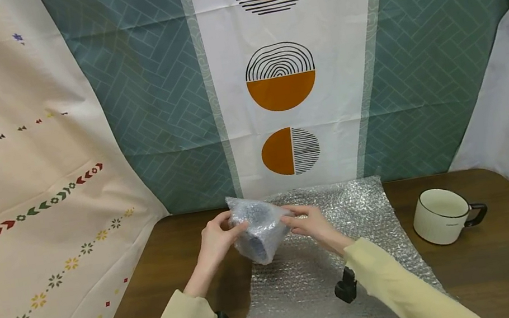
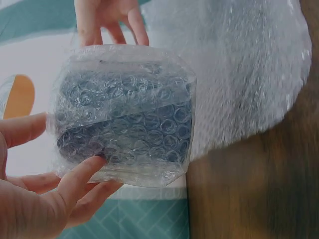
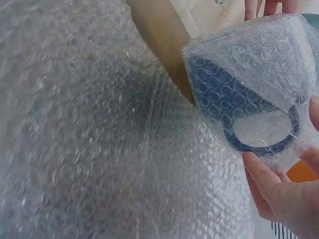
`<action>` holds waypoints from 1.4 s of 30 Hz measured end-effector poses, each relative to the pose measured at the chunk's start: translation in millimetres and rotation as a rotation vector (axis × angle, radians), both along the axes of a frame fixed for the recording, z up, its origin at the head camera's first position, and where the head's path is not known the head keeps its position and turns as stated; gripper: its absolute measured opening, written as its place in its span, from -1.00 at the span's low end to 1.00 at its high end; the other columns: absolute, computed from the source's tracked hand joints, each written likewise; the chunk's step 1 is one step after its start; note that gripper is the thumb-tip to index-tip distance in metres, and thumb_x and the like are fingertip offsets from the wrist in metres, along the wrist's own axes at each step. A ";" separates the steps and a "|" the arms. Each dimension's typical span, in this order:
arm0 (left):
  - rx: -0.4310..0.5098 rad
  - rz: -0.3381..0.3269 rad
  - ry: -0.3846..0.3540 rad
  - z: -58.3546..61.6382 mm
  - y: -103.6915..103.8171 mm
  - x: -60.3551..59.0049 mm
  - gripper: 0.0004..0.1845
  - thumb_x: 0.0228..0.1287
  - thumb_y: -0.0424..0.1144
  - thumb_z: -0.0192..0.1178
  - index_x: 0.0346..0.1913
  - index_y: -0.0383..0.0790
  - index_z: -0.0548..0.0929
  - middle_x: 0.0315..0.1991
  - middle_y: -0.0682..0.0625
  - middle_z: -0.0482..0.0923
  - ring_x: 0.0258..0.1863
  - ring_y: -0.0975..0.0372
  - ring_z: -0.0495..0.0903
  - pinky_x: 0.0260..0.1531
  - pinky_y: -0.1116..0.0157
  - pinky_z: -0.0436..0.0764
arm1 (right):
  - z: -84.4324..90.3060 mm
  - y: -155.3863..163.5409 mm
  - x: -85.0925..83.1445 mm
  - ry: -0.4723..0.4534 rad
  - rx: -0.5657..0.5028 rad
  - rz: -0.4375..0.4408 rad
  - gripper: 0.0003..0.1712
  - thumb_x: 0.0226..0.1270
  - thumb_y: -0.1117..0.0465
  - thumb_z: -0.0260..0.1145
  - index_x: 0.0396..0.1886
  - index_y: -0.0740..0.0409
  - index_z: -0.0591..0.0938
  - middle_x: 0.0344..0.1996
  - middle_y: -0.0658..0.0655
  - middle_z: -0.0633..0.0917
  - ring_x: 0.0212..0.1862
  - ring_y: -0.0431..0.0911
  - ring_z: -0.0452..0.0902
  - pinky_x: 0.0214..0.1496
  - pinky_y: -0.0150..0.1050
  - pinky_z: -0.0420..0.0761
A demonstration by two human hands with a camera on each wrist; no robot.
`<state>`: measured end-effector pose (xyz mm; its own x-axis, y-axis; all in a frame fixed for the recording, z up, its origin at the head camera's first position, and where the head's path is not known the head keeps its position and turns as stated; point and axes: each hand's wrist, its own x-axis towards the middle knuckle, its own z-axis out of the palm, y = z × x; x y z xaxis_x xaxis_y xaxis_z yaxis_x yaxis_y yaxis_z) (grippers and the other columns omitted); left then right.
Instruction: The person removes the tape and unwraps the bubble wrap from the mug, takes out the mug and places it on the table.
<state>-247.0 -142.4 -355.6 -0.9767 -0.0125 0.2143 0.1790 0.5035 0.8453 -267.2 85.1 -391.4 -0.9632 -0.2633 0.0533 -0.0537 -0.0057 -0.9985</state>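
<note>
Holding: both hands have a dark blue mug wrapped in bubble wrap, lifted above the worktop near its back edge.
Left hand: the left hand grips the bundle's left side, fingers curled under it and thumb along the near face.
Right hand: the right hand pinches the bundle's right side, its fingers curled against the wrap beside the mug's open mouth.
Mug: it lies tilted on its side, the blue rim showing through the plastic in the right wrist view; the wrap covers it all round.
Sheet: a big bubble wrap sheet is spread flat on the worktop under and beyond the hands, its far edge meeting the backdrop.
Second mug: a white mug with a dark rim and black handle stands upright on the worktop, well apart to the right of the sheet.
Backdrop: a hanging cloth with orange half-circles rises behind the worktop.
Sleeves: pale yellow, down to both wrists.
</note>
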 end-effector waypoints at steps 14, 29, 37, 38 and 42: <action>-0.030 -0.079 0.010 -6.0 28.6 -0.3 -0.39 0.04 -0.07 0.32 0.10 -0.39 0.48 -0.05 -0.23 0.48 -0.13 -0.01 0.46 -0.29 0.13 0.51 | -5.5 36.3 5.4 -0.025 0.010 -0.006 -0.44 0.25 0.22 0.24 0.21 0.33 0.38 0.00 0.33 0.38 0.01 0.13 0.42 0.05 -0.02 0.40; -0.002 -0.203 -0.040 -12.3 53.8 -0.2 -0.36 0.03 -0.11 0.34 0.14 -0.39 0.45 0.00 -0.24 0.44 -0.07 -0.02 0.45 -0.26 0.11 0.52 | -12.8 75.4 10.9 0.000 0.041 -0.001 -0.39 0.25 0.17 0.24 0.23 0.35 0.33 -0.04 0.33 0.37 0.00 0.10 0.41 0.01 -0.12 0.45; 0.002 -0.302 -0.042 -20.5 63.0 1.3 -0.35 0.07 -0.11 0.31 0.18 -0.39 0.41 0.08 -0.25 0.40 -0.08 -0.02 0.47 -0.26 0.13 0.53 | -16.8 93.6 14.8 -0.008 0.063 0.015 -0.37 0.29 0.18 0.21 0.27 0.37 0.27 0.02 0.35 0.37 0.03 0.10 0.40 0.06 -0.07 0.39; 0.008 -0.316 -0.045 -21.2 64.0 1.2 -0.36 0.08 -0.12 0.30 0.18 -0.39 0.40 0.10 -0.25 0.38 -0.09 -0.03 0.48 -0.26 0.13 0.53 | -16.9 95.7 15.0 -0.012 0.064 0.009 -0.37 0.28 0.18 0.21 0.26 0.37 0.27 0.01 0.36 0.37 0.03 0.10 0.40 0.06 -0.05 0.39; 0.015 -0.362 -0.038 -24.7 67.3 0.2 -0.39 0.11 -0.14 0.28 0.19 -0.39 0.40 0.13 -0.27 0.35 -0.11 -0.02 0.51 -0.25 0.16 0.54 | -18.1 102.2 15.0 -0.013 0.064 -0.008 -0.38 0.28 0.19 0.21 0.26 0.38 0.28 0.05 0.38 0.35 0.04 0.10 0.40 0.06 -0.01 0.38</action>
<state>-246.8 -75.1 -380.3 -0.9257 0.3327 0.1802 0.3116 0.4005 0.8617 -252.2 187.3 -409.5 -0.9657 -0.2584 0.0243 -0.0407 0.0583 -0.9975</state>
